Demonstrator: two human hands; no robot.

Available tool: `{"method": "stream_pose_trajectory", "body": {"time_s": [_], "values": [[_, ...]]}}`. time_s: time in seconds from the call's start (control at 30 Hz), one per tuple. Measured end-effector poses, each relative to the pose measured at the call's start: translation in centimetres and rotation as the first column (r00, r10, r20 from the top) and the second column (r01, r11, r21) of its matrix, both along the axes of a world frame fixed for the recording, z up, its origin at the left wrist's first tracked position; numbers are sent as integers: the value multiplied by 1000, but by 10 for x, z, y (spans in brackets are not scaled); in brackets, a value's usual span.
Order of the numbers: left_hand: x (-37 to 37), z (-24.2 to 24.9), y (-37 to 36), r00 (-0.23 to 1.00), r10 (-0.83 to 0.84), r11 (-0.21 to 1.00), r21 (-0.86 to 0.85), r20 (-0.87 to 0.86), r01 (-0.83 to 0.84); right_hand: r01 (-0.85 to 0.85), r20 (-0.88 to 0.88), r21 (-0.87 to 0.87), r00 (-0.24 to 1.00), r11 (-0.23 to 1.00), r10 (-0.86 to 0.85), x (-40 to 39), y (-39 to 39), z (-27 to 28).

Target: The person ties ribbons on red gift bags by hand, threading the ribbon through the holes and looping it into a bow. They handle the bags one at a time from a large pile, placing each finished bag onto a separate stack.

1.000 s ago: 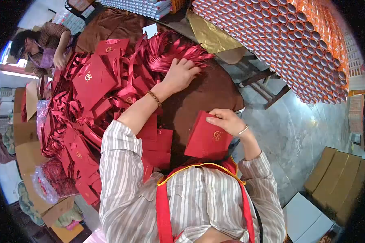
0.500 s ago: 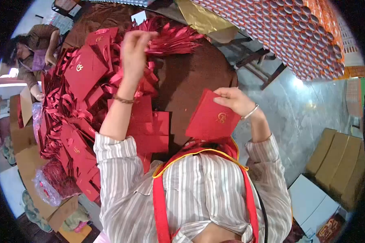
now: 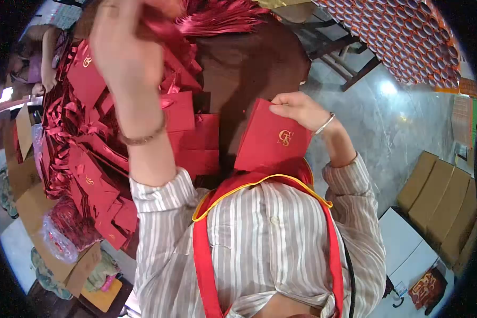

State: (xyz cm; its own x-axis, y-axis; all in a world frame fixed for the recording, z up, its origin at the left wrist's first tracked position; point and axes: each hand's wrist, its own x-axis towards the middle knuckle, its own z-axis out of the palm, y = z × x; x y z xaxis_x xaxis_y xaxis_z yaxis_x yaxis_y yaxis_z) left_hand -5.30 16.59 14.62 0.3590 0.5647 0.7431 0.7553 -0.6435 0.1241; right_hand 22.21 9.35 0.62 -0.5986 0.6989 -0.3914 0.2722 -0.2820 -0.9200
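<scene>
In the head view, my right hand (image 3: pixel 303 112) is closed on the upper right corner of a flat red paper gift bag (image 3: pixel 270 135), thumb across its front. A gold monogram shows on that bag, which hangs just in front of my apron (image 3: pixel 270 183). My left hand (image 3: pixel 126 53) reaches over the far part of the table, smeared by motion, so I cannot tell whether it holds anything. Beneath and around this arm lies a heap of red bags (image 3: pixel 82 119) with shiny ribbons. Several flat bags (image 3: pixel 196 135) lie stacked between my forearm and the brown tablecloth.
Dark red ribbons (image 3: pixel 222 18) lie bundled at the far table edge. A person (image 3: pixel 45 58) works at the far left. Cardboard boxes (image 3: pixel 437 201) stand on the floor at right, below a big stack of round-ended tubes (image 3: pixel 392 37). Plastic-wrapped red material (image 3: pixel 69 230) sits at lower left.
My left hand has moved farther out and to the left over the heap, and blurs more. My right hand keeps the bag, a little higher in view. The whole view has shifted.
</scene>
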Motion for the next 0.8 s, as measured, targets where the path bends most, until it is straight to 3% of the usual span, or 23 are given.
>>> {"method": "stream_pose_trajectory", "body": {"time_s": [0.03, 0.07, 0.1, 0.13, 0.17, 0.2, 0.23, 0.3, 0.37, 0.57, 0.63, 0.7, 0.8], "values": [[20, -25, -8, 888, -101, 954, -211, 449, 215, 13, -63, -35, 998, 999, -15, 3, 0, -1], [44, -34, -27, 466, 97, 746, -374, 879, 551, 16, -65, -36, 998, 999, -19, 6, 0, 1], [48, -51, -39, 570, 164, 656, -520, 805, 547, 35, -110, -114, 993, 993, -48, 9, 0, 7], [57, -65, -55, 518, 310, 508, -600, 797, 618, 53, -154, -193, 985, 980, -84, 11, -1, 12], [60, -87, -69, 487, 279, 406, -561, 827, 721, 62, -158, -197, 983, 979, -94, 13, -1, 15], [60, -90, -84, 629, 344, 292, -716, 697, 634, 49, -156, -186, 985, 981, -79, 13, -1, 18], [64, -96, -93, 650, 393, 263, -757, 651, 598, 35, -154, -178, 986, 983, -63, 13, -2, 19], [64, -105, -107, 780, 308, 298, -834, 545, 465, 37, -138, -169, 989, 985, -61, 13, -3, 20], [67, -113, -115, 829, 213, 414, -817, 517, 403, 35, -115, -155, 992, 987, -53, 12, -3, 21], [68, -114, -118, 847, 210, 482, -805, 488, 345, 48, -111, -145, 992, 988, -64, 5, -4, 27], [67, -116, -116, 863, 172, 510, -792, 476, 335, 13, 45, 2, 999, 1000, -13, 1, -7, 27], [67, -119, -117, 869, 102, 608, -722, 483, 330, 22, 91, 75, 995, 997, -29, -1, -7, 20], [68, -118, -119, 877, 84, 657, -688, 472, 308, 65, 162, 170, 982, 983, -93, -7, -3, 13]]}}
